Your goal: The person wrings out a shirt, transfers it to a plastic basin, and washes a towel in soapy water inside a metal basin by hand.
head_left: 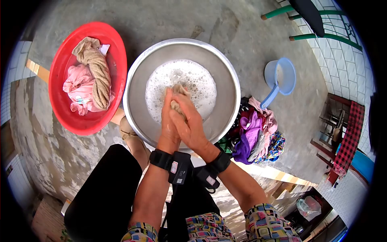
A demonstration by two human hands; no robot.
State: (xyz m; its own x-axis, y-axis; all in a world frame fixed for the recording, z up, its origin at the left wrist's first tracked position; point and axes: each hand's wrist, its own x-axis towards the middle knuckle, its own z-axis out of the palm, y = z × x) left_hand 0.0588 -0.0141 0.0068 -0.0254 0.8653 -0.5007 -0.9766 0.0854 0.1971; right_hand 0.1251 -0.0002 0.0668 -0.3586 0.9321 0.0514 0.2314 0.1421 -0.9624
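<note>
Over a large metal basin (141, 76) of foamy water (189, 72), my left hand (170, 121) and my right hand (187, 121) press together around a bunched beige cloth (180, 89). Part of the cloth sticks out past the fingers; the rest is hidden between the palms. Both hands are closed on it, just above or at the suds. Each wrist wears a black strap with a small black box.
Left stands a red basin (56, 88) holding a twisted beige cloth (96, 72) and pink cloth (78, 82). To the right lie piled clothes (252, 131) and a blue dipper (287, 76). A green-legged chair (318, 37) stands at upper right.
</note>
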